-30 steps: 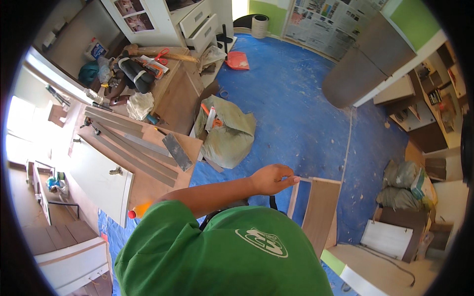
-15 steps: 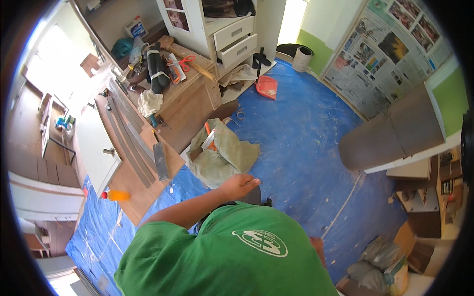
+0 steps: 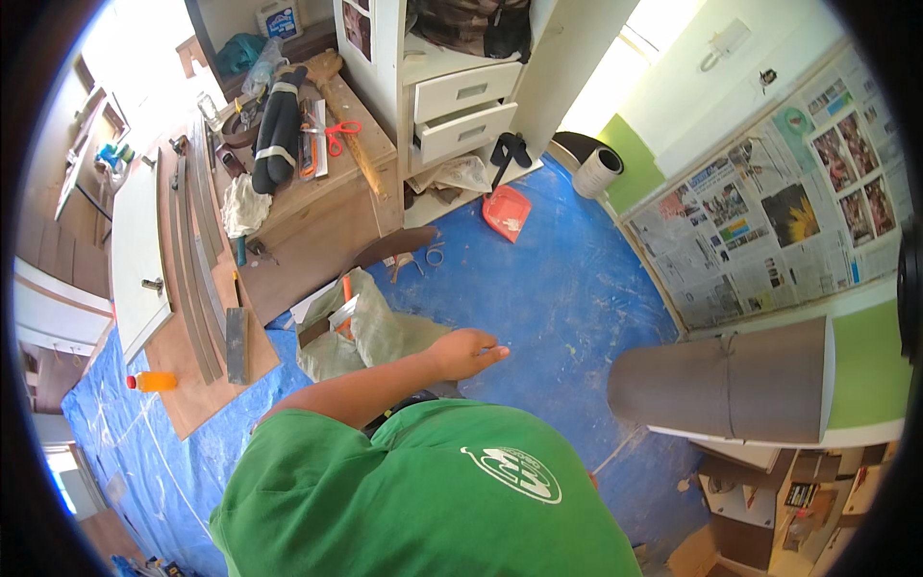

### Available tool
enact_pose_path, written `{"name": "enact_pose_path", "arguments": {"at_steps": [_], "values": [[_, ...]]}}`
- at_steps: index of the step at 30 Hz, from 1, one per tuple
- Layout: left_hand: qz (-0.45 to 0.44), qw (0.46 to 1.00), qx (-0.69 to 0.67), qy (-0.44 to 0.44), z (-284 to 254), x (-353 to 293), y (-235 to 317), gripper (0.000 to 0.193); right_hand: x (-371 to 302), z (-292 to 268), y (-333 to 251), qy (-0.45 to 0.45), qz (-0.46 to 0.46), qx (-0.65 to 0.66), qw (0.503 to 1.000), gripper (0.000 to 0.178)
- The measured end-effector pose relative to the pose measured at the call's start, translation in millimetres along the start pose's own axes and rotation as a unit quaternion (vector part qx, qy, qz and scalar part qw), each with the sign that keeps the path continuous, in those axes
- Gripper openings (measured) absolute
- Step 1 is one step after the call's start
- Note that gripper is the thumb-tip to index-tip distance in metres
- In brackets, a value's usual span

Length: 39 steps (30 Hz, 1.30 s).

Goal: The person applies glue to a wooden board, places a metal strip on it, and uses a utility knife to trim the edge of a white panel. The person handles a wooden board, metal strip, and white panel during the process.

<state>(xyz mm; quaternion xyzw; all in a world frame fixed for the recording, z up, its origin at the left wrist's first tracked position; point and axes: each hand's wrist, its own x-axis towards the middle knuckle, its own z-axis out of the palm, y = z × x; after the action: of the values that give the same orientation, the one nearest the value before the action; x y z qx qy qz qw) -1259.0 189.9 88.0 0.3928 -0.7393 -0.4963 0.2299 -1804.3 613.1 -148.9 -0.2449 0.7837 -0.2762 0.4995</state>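
My left hand [image 3: 468, 354] reaches across in front of my body, over the blue floor sheet [image 3: 543, 288]. Its fingers are loosely bent and a little apart, and I see nothing held in them. Nearest to it is a slumped pale green cloth bag [image 3: 385, 337], just to the left. Out of the bag's mouth stick an orange-handled tool [image 3: 347, 288] and a pale flat piece. Beside the bag lies a ring of tape [image 3: 435, 256]. My right hand is hidden below my green sleeve and body.
A large grey-brown roll [image 3: 673, 380] leans at the right, by the newspaper-covered wall [image 3: 740, 240]. A wooden chest [image 3: 327, 216] with scissors [image 3: 341, 133] stands ahead left. A red dustpan [image 3: 507, 213] lies ahead; a board [image 3: 192, 409] bears strips and an orange bottle [image 3: 152, 382].
The view has turned to the right, so the bag, board and roll sit farther left. My left hand stays in front of me; the bit of right hand seen earlier is gone from sight.
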Motion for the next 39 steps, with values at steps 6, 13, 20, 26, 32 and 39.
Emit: {"name": "enact_pose_path", "arguments": {"at_steps": [6, 13, 20, 26, 32, 39], "values": [[-0.049, 0.997, 0.039, 0.045, -49.7, 53.3, 18.3, 0.056, 74.6, 77.9, -144.4, -0.043, 0.090, -0.110, 0.989, 0.019], [-0.159, 0.973, 0.040, 0.165, -37.1, 73.2, 1.4, 0.049, 184.0, 67.2, -251.6, -0.085, 0.076, -0.141, 0.983, 0.018], [-0.250, 0.929, 0.045, 0.269, -4.4, 111.8, -8.5, 0.044, 351.5, 37.8, -363.3, -0.169, 0.006, -0.211, 0.963, 0.017], [-0.306, 0.865, 0.026, 0.397, 6.4, 149.8, 7.9, 0.041, 451.3, 14.0, -509.9, -0.173, 0.019, -0.148, 0.974, 0.017], [-0.350, 0.800, 0.029, 0.487, -13.9, 157.0, 4.8, 0.031, 513.9, 37.4, -590.6, -0.149, 0.037, -0.166, 0.974, 0.017], [-0.244, 0.760, 0.057, 0.600, -157.8, 138.8, -86.8, 0.032, 535.9, 85.2, -596.1, -0.252, -0.090, -0.305, 0.914, 0.016]]}}
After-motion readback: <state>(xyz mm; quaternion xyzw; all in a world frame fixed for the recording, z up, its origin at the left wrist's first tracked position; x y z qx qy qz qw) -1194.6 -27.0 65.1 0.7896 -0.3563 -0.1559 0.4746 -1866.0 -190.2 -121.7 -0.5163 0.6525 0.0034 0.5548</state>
